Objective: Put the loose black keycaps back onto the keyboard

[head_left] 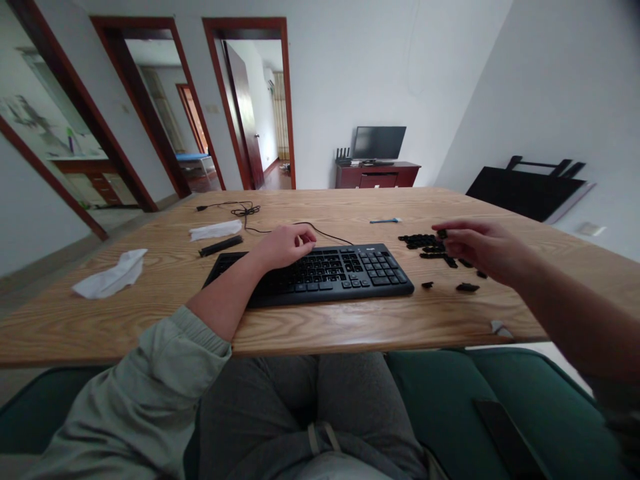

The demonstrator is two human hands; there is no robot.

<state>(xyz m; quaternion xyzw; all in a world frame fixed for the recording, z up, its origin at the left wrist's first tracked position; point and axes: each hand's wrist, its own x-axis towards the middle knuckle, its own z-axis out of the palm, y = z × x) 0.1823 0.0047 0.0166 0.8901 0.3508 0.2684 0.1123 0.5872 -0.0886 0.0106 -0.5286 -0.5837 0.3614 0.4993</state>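
My left hand [285,247] rests on the left-middle of a black computer keyboard [380,280], its fingers curled over the keys, and whether it holds anything is hidden. Many keycaps look absent from the keyboard's left part, leaving dark gaps. My right hand [483,248] hangs above a heap of loose black keycaps [421,241], with a black keycap [442,234] apparently pinched at its fingertips. Other single keycaps [467,287] lie apart on the wood, nearer the front. A long black spacebar keycap [221,245] lies left of the keyboard.
All this sits on a light oak table [350,330]. Behind lie a black cable [245,211] and a small blue tool [385,220]. White tissues [111,274] lie at the left. A green seat [440,407] with a dark phone [505,437] sits below the near edge.
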